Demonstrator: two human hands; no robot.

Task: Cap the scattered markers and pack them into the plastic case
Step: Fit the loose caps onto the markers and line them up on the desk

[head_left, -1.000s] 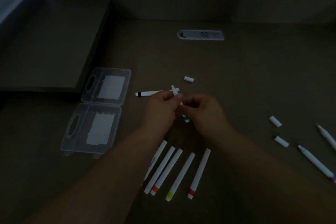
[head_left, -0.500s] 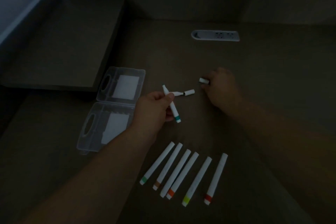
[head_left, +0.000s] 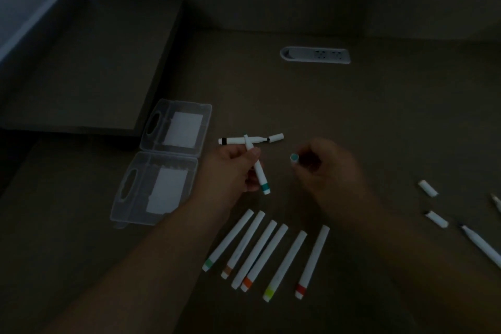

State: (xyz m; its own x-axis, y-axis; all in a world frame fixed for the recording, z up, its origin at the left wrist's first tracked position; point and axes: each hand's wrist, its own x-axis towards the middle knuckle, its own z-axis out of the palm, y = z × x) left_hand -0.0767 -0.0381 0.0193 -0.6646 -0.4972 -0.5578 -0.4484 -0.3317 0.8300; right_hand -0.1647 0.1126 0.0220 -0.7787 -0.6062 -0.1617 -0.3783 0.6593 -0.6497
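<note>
Views: one only, head-worn, so nothing is shared with a second camera.
Position: above the near edge of the worktop (head_left: 352, 106), over the person's forearms.
Facing: forward and steeply down, toward the far wall.
Nearness: close; the left hand (head_left: 230, 171) and right hand (head_left: 325, 171) sit mid-frame.
Lens: wide-angle; straight edges bow near the borders.
Light: dim.

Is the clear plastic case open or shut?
Open: the clear plastic case lies spread flat, both halves face up, no markers inside.
</note>
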